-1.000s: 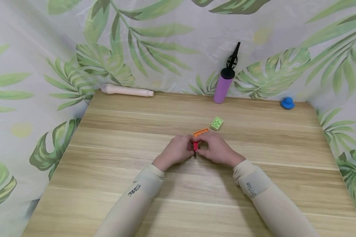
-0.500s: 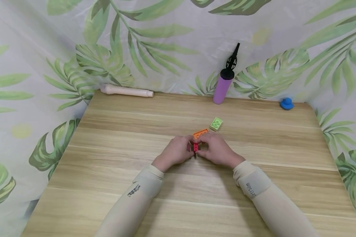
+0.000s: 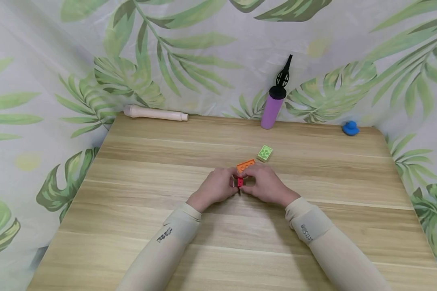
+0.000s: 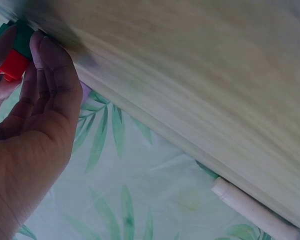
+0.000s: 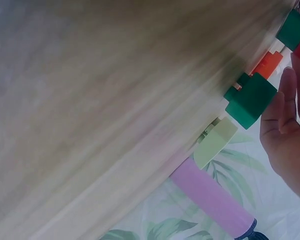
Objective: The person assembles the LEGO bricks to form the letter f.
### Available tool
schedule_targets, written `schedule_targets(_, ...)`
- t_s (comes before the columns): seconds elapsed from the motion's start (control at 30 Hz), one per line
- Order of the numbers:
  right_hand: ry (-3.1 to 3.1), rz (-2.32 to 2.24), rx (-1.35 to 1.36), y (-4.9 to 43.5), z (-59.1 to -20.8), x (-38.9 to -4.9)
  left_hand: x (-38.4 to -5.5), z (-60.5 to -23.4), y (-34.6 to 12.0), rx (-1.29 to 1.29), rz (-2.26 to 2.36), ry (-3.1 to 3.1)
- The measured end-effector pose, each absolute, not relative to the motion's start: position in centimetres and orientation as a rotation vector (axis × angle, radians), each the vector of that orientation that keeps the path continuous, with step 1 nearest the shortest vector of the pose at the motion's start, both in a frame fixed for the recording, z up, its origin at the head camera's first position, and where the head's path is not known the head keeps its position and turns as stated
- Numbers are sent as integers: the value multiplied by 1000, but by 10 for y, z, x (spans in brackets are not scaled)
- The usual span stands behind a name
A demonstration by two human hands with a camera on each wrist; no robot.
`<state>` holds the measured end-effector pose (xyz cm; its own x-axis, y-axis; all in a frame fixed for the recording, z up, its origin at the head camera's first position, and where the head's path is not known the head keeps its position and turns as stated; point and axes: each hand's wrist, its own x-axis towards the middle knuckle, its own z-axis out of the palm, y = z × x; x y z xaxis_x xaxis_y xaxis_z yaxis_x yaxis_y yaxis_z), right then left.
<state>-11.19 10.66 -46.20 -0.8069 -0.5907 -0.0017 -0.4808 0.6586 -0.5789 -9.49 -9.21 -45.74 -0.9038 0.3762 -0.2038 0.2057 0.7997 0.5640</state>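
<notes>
Near the middle of the table, my left hand and my right hand meet at a small red toy building brick. Thumb and fingers of each hand pinch it from either side. In the left wrist view the red brick joins a dark green brick on its table side, between the curled fingers. The right wrist view also shows this dark green brick. A second dark green brick stands beside my right fingers, hidden under that hand in the head view. Just beyond the fingertips lies an orange brick.
A light green brick lies farther back on the wooden table. Along the rear edge are a pale pink microphone-shaped stick, a purple hand pump with a black nozzle, and a blue toy duck. Leaf-patterned cloth hangs behind.
Both hands keep their hold on the red brick with barely any motion. The head view has shifted slightly, so the scene sits a little lower.
</notes>
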Motion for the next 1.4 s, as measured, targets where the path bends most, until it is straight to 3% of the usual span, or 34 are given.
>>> schedule_targets(1.17,2727,-826,-900,106,-465,-110,-94,-460,-94,375,805,2665)
schedule_targets(1.4,2615,-966,-778,122,-454,-112,-94,-458,-94,391,818,2665)
